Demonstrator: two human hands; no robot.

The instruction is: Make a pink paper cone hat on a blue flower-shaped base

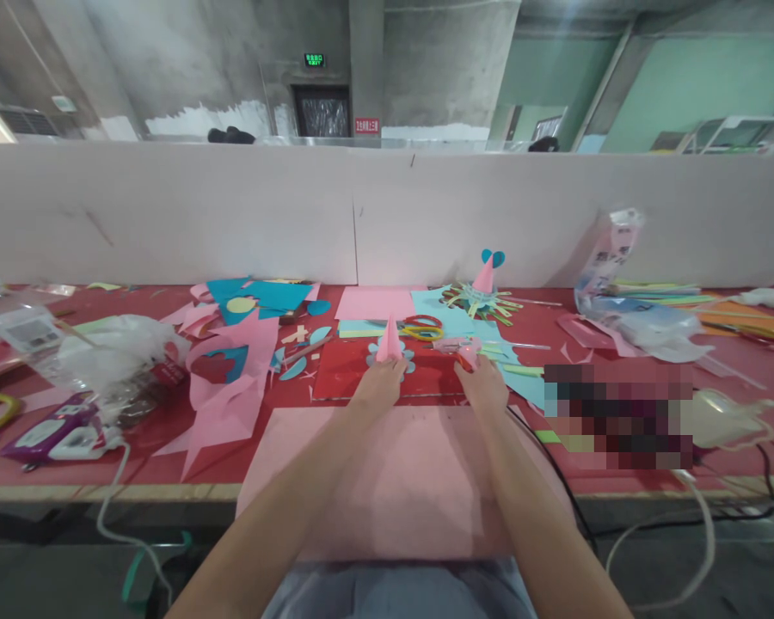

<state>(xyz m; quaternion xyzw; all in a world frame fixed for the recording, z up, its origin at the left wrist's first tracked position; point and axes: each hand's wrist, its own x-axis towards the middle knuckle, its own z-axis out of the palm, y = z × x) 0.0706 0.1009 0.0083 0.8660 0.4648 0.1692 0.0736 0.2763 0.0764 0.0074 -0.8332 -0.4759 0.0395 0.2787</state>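
Observation:
My left hand has its fingers closed on a pink paper cone, which stands upright on a light blue scalloped paper base. Both are over a red board. In my right hand is a hot glue gun with a pinkish body and a small red light, its nozzle pointing left toward the cone. A black cord runs down from it past my wrist. Just behind the cone lie yellow-and-red-handled scissors.
A pink cone figure with blue ears and a paper fringe stands behind right. Pink paper scraps and blue sheets lie left, near a purple power strip. Plastic bags lie right. A white partition closes the back.

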